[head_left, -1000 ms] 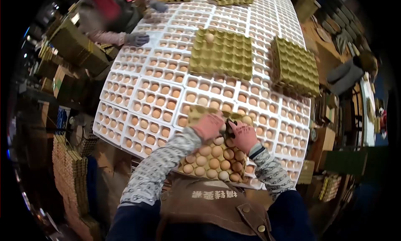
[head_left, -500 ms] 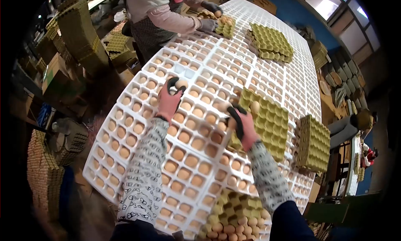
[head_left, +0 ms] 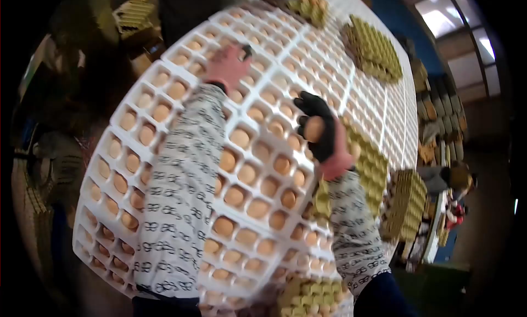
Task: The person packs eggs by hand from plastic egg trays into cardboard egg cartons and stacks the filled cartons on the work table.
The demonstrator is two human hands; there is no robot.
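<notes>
My right hand [head_left: 323, 131], in a pink glove with black palm and fingers, is turned palm up with its fingers curled round a brown egg [head_left: 314, 129]. It hovers over white plastic trays [head_left: 237, 109] whose square cells mostly hold eggs. My left hand [head_left: 228, 64], gloved the same way, is lowered over cells farther off on the left. Blur and the back of the hand hide most of its fingers, so its grip is unclear. Beside my right wrist a yellow-green egg flat [head_left: 366, 163] lies on the trays, with a loose egg [head_left: 355, 150] on it.
A stack of egg flats [head_left: 405, 204] stands to the right, and another stack [head_left: 374, 49] lies farther back. Near me is a flat with eggs [head_left: 312, 298]. Another person's arm and an egg flat [head_left: 308, 6] show at the top. More people are in the right background.
My left hand has moved forward and down over the cells. My right hand has turned palm up with an egg in it and gone forward. The view has shifted closer over the trays.
</notes>
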